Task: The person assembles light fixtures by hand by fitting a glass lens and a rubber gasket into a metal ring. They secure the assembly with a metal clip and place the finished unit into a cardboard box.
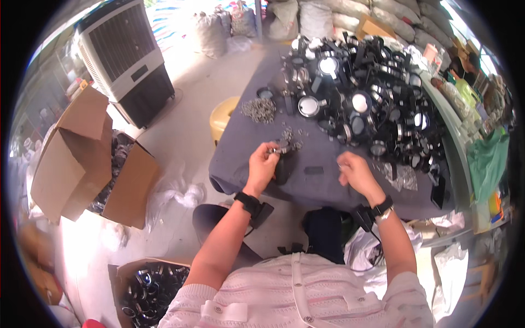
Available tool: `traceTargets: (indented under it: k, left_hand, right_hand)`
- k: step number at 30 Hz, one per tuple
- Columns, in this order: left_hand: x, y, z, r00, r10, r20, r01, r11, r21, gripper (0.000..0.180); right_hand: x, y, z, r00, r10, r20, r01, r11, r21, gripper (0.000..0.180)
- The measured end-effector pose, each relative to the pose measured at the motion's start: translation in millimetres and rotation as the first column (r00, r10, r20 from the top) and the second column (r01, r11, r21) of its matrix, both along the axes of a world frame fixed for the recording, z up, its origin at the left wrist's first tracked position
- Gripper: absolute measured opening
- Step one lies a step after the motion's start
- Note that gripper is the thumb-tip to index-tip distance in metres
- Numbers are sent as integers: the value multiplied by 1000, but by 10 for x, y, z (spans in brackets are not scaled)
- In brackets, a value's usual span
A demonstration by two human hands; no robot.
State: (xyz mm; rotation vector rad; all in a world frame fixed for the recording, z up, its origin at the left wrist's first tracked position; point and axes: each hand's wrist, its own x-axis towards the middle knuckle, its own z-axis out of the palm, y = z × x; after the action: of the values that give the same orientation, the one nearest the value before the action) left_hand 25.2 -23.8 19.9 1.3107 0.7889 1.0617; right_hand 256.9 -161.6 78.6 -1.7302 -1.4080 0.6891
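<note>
My left hand (263,165) is over the front left of the grey cloth-covered table (322,191). Its thumb and fingers pinch a watch with a dark strap (281,170) that hangs below them. Just beyond these fingertips lies a small scatter of metal bits (295,143). My right hand (355,172) is apart from it, over the cloth to the right, with its fingers curled in and slightly blurred. Whatever they hold is too small to make out. A small dark flat piece (314,170) rests on the cloth between my hands.
A big heap of black-strapped watches (358,104) covers the table's far right. Left of it is a pile of small metal parts (259,110). Clear plastic bags (402,177) lie near my right hand. Open cartons (131,191), a yellow stool (223,117) and an air cooler (128,54) stand left.
</note>
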Motion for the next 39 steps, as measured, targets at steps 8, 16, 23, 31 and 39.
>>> traceTargets:
  k: [8,16,23,31,39]
  left_hand:
    - [64,-14,-21,1000,7,-19,-7,1000,-19,12]
    - [75,-10,-79,999,44,-9,-44,999,2,12]
    - [48,-4,-41,1000,25,-11,-25,999,-28,11]
    - [44,-1,-69,1000,6,16,-5,1000,-3,12]
    - [6,-4,-20,999,10,33,-9,1000,-24,13]
  right_hand:
    - [-638,586,-236,948,87,-307,-30,982,187,9]
    - [-882,851,-416,945,76,-317,-3,975,224,8]
    - [-881,928,-488,924,149,-353,-56,964,261,6]
    - [-815,997,-437,717,157,-679,-28,980,196,12]
    - [-822,1091,-467,965,131,-228,-41,931,362,21]
